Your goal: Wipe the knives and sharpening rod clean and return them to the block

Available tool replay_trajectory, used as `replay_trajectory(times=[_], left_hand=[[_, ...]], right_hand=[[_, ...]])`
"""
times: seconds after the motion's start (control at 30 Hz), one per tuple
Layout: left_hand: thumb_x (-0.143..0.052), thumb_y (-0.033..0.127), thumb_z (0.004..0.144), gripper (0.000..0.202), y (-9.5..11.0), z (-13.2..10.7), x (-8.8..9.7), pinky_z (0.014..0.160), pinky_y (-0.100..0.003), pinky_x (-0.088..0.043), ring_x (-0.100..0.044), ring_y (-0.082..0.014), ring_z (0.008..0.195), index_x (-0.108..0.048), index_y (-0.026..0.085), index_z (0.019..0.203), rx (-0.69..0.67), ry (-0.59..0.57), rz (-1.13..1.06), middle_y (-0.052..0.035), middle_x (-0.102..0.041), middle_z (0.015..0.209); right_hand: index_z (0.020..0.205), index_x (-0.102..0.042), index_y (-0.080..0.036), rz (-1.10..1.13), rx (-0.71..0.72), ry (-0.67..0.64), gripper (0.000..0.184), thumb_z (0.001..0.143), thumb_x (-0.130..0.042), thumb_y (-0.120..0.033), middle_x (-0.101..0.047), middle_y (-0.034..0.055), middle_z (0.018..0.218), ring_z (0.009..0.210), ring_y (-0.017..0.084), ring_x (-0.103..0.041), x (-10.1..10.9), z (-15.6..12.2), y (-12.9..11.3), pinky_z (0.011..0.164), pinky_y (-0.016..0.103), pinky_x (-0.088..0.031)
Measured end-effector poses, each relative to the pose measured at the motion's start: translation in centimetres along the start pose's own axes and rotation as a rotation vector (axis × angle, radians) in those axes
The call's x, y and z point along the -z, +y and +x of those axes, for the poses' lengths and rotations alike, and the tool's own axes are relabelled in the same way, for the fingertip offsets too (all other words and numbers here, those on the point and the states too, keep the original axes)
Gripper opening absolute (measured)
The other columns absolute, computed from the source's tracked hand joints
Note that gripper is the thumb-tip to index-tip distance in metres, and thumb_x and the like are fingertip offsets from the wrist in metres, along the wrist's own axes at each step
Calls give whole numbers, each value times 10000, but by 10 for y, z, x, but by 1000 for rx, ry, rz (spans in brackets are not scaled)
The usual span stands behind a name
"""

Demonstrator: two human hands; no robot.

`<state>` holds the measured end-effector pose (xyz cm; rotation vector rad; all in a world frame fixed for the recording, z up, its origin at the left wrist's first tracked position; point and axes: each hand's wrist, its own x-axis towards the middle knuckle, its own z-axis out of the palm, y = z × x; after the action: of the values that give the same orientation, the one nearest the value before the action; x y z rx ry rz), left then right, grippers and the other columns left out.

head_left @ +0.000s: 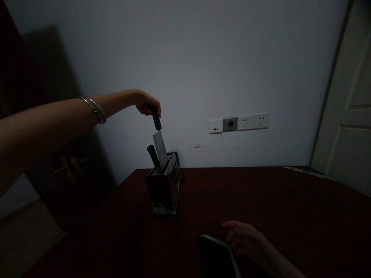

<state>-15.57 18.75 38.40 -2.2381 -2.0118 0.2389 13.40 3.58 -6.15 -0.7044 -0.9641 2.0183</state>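
My left hand (148, 104) is closed around the black handle of a kitchen knife (160, 144). Its broad, pale blade slants down, the lower end inside a slot of the knife block (165, 189). Beside that blade, a second knife's black handle (153, 155) sticks up from the same block, which is dark with shiny sides. Low in the view, my right hand (245, 239) rests by the edge of a dark flat panel with a lighter rim (218, 255); what it is I cannot make out. The right index finger is stretched out and the other fingers are loosely bent.
The dark red table (246, 197) meets a pale wall (188, 69) at its back edge. A row of sockets and a switch (239, 122) is set in the wall. White door panels (348, 127) stand at right, and a dark door with a handle (75, 166) at left.
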Motion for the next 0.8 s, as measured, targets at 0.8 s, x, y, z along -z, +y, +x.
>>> replay_trajectory(times=[0.8], left_hand=[[-586, 427, 620, 306, 18, -4, -55, 354, -220, -197, -267, -75, 369, -594, 157, 477, 146, -460, -50, -72, -531, 496]], right_hand=[[905, -672, -174, -9, 8, -24, 285, 664, -640, -322, -672, 55, 714, 627, 158, -589, 3, 0, 1, 596, 291, -397]])
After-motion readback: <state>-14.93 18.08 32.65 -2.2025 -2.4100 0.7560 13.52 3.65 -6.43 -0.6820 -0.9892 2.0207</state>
